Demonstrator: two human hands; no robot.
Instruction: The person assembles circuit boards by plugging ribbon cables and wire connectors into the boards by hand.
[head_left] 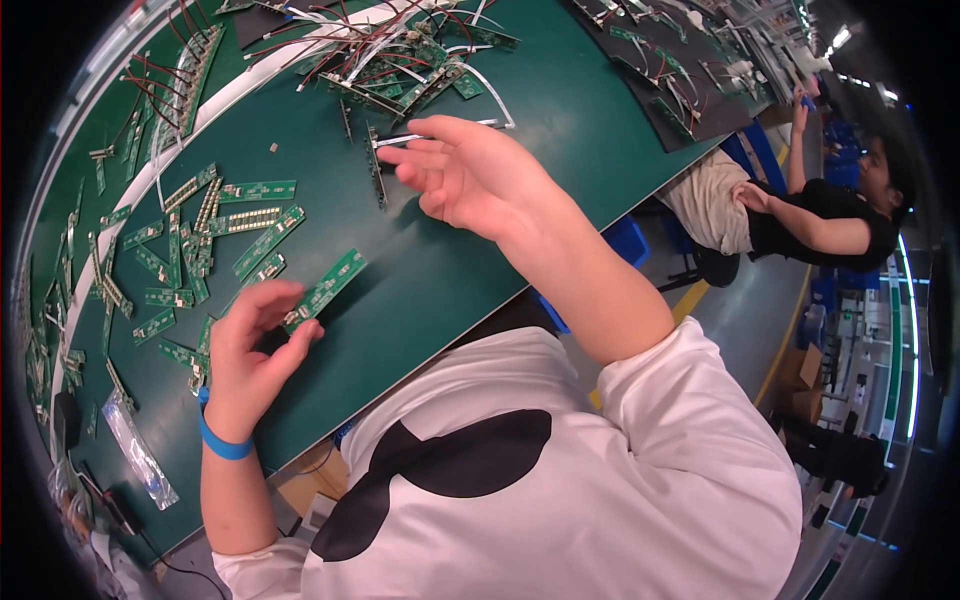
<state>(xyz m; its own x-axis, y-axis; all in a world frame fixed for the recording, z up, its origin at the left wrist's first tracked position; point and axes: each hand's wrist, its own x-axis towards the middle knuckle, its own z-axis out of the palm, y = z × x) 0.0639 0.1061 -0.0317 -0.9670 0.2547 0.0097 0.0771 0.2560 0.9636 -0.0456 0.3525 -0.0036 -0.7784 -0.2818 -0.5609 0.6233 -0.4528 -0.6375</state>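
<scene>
Between the thumb and fingers of my left hand (255, 345), which has a blue band at the wrist, is a narrow green circuit board (332, 284), tilted up to the right above the table. My right hand (465, 178) is open, palm partly turned up and fingers loosely bent. Just left of its fingertips, a slim circuit board (376, 170) stands on its edge with a white cable (405, 139) running off behind the hand. I see no grip on that board. To the left, several loose green boards (262, 243) lie scattered, some with rows of pale components.
A tangled heap of wired boards (405, 70) lies at the far side of the green table (560, 110). A white strip (240, 88) crosses the table's left part. A clear plastic bag (140, 455) lies near left. A dark mat (660, 75) holds more boards; another person (830, 220) sits right.
</scene>
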